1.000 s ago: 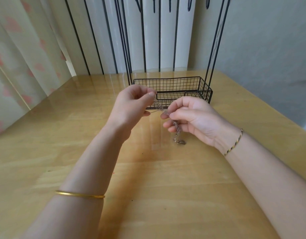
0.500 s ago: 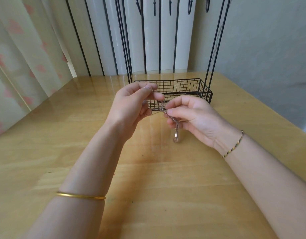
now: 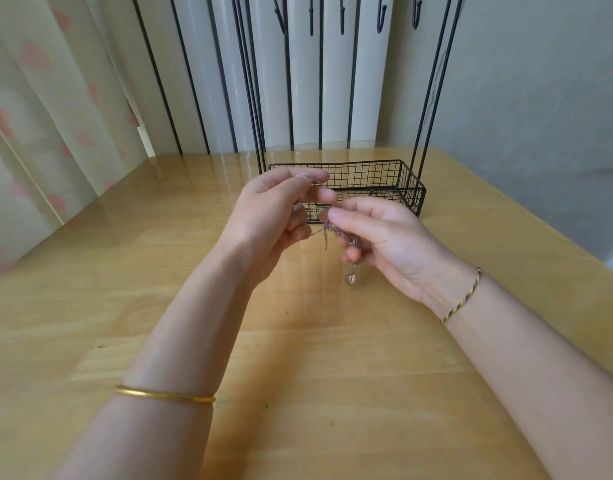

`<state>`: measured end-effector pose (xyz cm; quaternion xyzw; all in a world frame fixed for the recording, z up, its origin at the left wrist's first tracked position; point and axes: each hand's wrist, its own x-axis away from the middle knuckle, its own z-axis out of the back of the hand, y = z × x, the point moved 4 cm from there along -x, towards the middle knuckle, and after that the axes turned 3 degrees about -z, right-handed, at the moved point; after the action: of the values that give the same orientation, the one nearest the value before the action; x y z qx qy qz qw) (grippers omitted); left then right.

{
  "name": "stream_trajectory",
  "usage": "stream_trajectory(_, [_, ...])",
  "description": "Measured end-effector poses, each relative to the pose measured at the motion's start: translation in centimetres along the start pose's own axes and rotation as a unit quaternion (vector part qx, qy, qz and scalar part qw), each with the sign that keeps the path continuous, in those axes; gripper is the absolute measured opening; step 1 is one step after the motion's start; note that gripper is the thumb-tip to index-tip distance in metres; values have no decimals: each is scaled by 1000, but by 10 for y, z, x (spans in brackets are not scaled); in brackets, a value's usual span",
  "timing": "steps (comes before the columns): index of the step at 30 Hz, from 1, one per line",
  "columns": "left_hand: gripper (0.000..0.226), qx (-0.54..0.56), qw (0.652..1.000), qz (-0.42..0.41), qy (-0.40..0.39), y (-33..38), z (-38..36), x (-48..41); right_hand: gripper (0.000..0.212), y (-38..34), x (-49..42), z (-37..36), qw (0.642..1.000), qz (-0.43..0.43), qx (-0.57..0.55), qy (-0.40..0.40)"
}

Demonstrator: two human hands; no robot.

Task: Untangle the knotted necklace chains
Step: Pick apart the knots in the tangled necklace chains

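Over the bench point(image 3: 298, 375), in front of the wire basket point(image 3: 384, 174): both hands hold the necklace chains point(image 3: 339, 234) in the air, off the wood.
Left hand point(image 3: 267, 216): grasping. Thumb and forefinger pinch a fine strand at the top. A second strand runs from the clump toward the curled lower fingers.
Right hand point(image 3: 377, 237): grasping. Thumb and forefinger pinch the clump at its upper end. The rest of it lies across the lower fingers.
Chains: a dense, dark clump sits between the two hands, closest to the right fingertips. One short loose end hangs from it.
Pendant point(image 3: 352, 278): hangs free below the right hand. Whether it clears the bench cannot be told for certain.
Done so far: little, by judgement. One or two strands appear drawn out of the clump toward the left hand.
Left to do: the greater part, by judgement. The clump reads as knotted, and no chain is seen separated or laid out. The number of chains cannot be told.
Rack hooks point(image 3: 312, 22): stand behind the basket, well apart from the hands.
Wrists: gold bangle point(image 3: 165, 395) on the left, cord bracelet point(image 3: 462, 296) on the right. Neither touches the chains.
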<state>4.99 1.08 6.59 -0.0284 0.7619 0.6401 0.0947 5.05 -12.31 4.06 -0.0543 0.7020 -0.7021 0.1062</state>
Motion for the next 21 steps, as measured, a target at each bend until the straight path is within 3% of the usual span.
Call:
stream_trajectory(5, [20, 5, 1000, -4, -1, 1, 1, 0, 8, -4, 1, 2, 1000, 13, 6, -8])
stream_trajectory(14, [19, 1, 999, -31, -16, 5, -3, 2, 6, -2, 0, -1, 990, -29, -125, -63])
stream_trajectory(17, [20, -1, 999, -37, -22, 6, -4, 2, 8, -4, 1, 0, 985, -39, -160, -49])
stream_trajectory(21, [21, -15, 999, -43, -18, 6, -5, 2, 21, -5, -1, 6, 991, -29, -128, 3])
